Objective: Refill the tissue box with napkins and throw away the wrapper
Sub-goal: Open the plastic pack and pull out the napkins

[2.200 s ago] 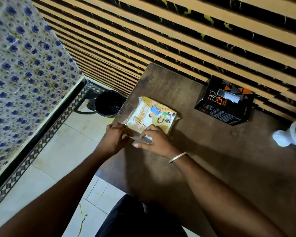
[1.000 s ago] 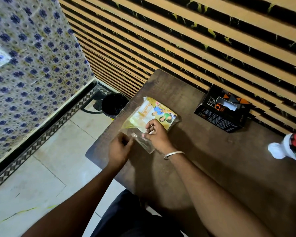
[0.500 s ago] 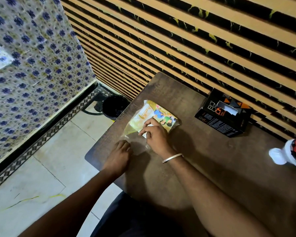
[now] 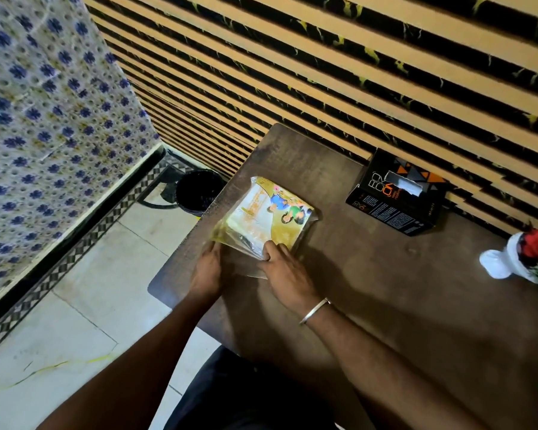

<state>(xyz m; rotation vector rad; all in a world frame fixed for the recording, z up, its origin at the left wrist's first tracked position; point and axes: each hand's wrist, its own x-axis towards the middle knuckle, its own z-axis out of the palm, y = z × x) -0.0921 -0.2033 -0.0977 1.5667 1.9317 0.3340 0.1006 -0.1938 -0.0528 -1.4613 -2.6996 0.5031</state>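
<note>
— Yellow plastic catches our eye first in the head view: the napkin pack [image 4: 269,220] lies flat on the dark wooden bench [image 4: 385,274], near its left edge.

— And our hands?

— Our left hand [image 4: 207,271] lies with fingers spread flat at the pack's near left corner, touching the wrapper there. Our right hand [image 4: 284,268] presses its fingertips on the near edge of the pack, where a clear flap of wrapper [image 4: 249,246] sits loose between both hands. Whether either hand pinches the film, we cannot tell. A metal bangle [image 4: 314,310] circles our right wrist.

— Where is the tissue box?

— The black tissue box [image 4: 396,197] stands far right of the pack, well apart from it, against the striped wall [image 4: 323,72], with a white tissue showing in its top slot.

— Anything for the rubbish?

— A black bin [image 4: 196,190] stands on the tiled floor [image 4: 75,305] just beyond the bench's left edge. At the right rim we see a white and red figure [image 4: 522,256].
</note>
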